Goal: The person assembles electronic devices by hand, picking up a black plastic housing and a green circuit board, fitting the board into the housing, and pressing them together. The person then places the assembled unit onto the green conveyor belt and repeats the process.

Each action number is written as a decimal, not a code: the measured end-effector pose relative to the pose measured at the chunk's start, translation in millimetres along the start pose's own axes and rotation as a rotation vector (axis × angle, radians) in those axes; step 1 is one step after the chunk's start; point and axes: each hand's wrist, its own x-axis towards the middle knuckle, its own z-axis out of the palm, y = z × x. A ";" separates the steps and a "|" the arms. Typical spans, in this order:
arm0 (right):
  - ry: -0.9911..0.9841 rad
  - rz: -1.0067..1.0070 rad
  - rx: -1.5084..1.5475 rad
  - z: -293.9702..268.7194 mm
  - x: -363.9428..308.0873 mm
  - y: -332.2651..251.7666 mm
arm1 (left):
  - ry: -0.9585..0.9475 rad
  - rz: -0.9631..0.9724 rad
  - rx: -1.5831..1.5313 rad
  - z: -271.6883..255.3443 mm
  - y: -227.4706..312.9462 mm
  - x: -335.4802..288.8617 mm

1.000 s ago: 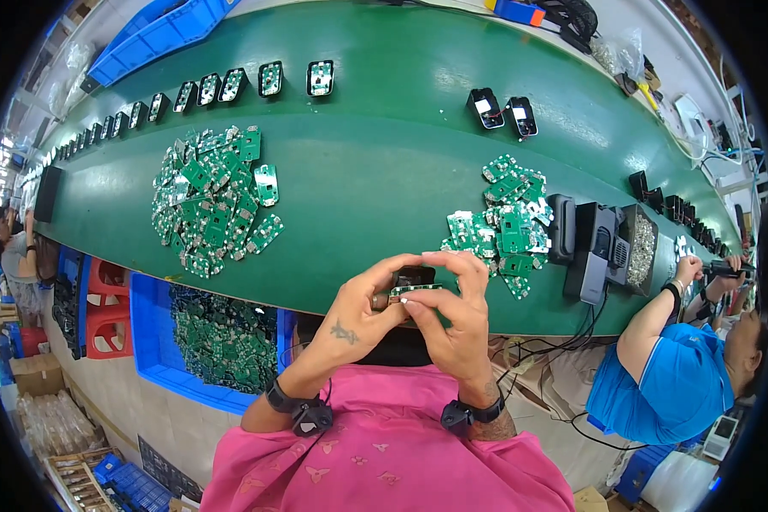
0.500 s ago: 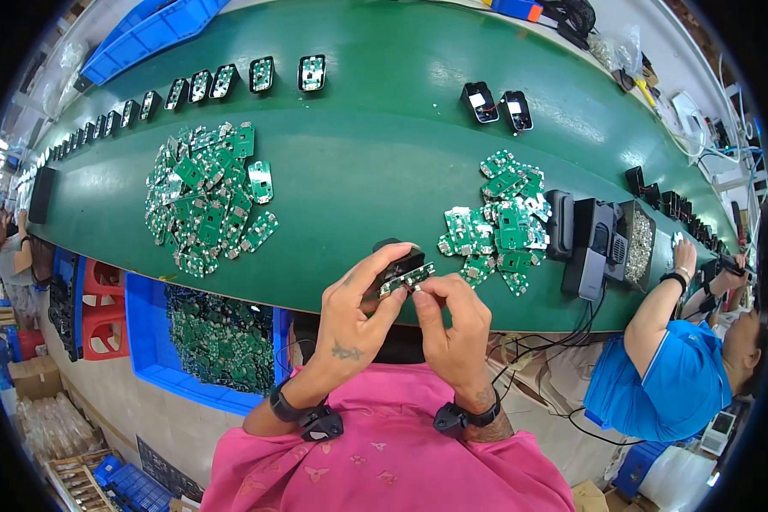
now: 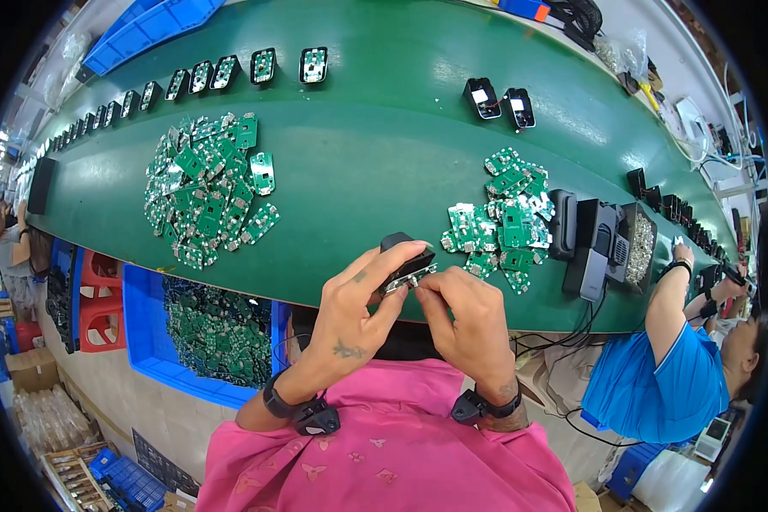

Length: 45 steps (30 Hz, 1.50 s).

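My left hand grips a black plastic housing just in front of my body, over the table's near edge. Along the housing's near side lies a small circuit board with metal parts, my left thumb under it. My right hand is closed in a pinch at the board's right end; whatever its fingertips hold is hidden. A heap of green circuit boards lies to the right of my hands, and a larger heap lies to the left.
Housings with boards inside line the far left. Two open black housings stand far right, near black devices and a tray of small parts. A blue bin sits below left. A co-worker in blue works at right.
The housing has tilted and shifted slightly, showing more of its black side above my left fingers. My right hand has turned a little and moved slightly right, its fingertips still at the board.
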 end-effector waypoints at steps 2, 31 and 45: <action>-0.062 0.013 -0.012 -3.4 0.7 -0.2 | -0.014 0.021 0.045 -3.1 0.1 1.9; 0.102 0.446 0.509 28.6 -14.9 30.3 | 0.014 0.064 -0.005 -8.6 -23.4 -2.0; 0.209 0.572 0.452 11.9 -3.1 29.4 | 0.022 0.215 0.060 -9.2 -17.5 1.9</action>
